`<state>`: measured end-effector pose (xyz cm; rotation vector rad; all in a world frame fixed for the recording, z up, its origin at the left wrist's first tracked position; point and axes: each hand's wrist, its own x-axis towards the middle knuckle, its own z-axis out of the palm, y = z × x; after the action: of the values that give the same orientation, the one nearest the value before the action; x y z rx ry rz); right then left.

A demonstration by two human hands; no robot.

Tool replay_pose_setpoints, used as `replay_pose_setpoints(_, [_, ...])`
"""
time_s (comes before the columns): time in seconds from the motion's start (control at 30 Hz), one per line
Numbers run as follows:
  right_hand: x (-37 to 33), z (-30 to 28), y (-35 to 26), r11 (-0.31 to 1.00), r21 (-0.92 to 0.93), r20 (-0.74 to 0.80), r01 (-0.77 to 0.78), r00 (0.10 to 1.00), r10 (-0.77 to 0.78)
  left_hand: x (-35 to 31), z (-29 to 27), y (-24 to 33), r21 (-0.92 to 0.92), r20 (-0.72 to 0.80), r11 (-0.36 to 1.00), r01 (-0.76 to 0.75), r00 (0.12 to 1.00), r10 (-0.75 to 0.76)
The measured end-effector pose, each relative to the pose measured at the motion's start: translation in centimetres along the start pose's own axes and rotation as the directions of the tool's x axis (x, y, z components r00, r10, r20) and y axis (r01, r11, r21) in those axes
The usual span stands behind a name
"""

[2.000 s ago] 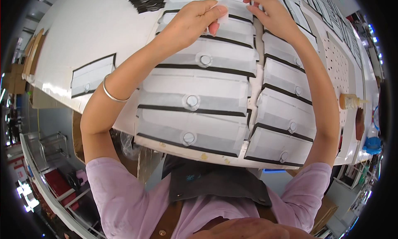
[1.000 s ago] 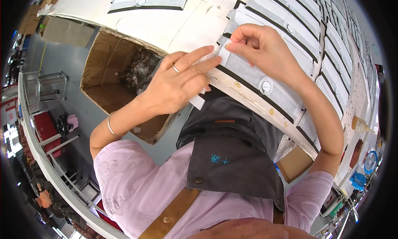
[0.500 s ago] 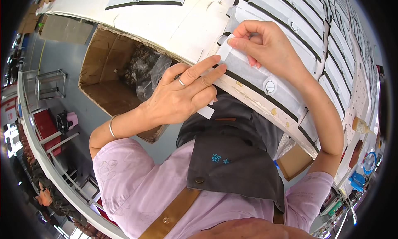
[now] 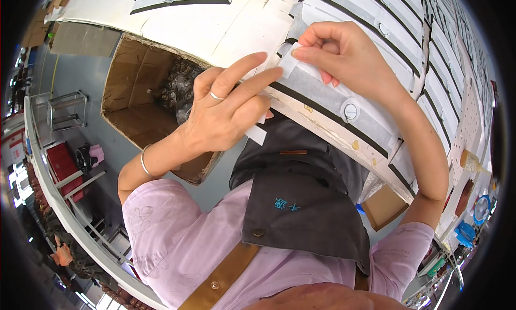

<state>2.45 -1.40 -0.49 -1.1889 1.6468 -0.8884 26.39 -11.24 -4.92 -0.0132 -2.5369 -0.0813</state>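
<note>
Head view: your right hand (image 4: 344,60) has its grip pinched on the far end of a white paper-like strip (image 4: 288,65). Strip sits over the left end of the nearest grey-white panel (image 4: 322,87), at the near edge of the worktop (image 4: 226,33). Your left hand (image 4: 223,111) has a second white strip (image 4: 257,134) caught under its curled fingers. That hold is mostly hidden. Its middle finger (image 4: 264,79) reaches to the first strip's near end; can't tell if it's pressing. Index is raised clear.

Watch for:
- Skew. If your right hand swings while the near end isn't pinned, the strip likely goes down crooked on the panel end.
- Panel creep. Nothing visible clamps it, so a sideways pull could slide it toward the edge.
- Loose second strip. It hangs past your fingers over your apron (image 4: 306,213); relax the curl and it could drop, maybe toward the open cardboard box (image 4: 121,89).

Orientation: strip's long axis crosses the panel's short way, pinched end away from you, other end toward you. Panel's long axis follows the worktop edge, upper left to lower right, black band (image 4: 328,112) toward you, round disc (image 4: 350,112) next to it.
</note>
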Motion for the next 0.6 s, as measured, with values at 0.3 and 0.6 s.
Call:
replay_pose_setpoints(0.3, [-0.2, -0.8, -0.6, 0.843, -0.483, -0.146, 0.239, 0.927, -0.346, 1.6, 0.2, 0.2, -0.092, 0.175, 0.995, 0.032, 0.984, -0.015])
replay_pose_setpoints(0.6, [-0.6, -1.7, 0.0, 0.565, -0.754, 0.034, 0.336, 0.878, -0.478, 3.1, -0.3, -0.2, -0.105, 0.242, 0.991, 0.079, 0.969, -0.052])
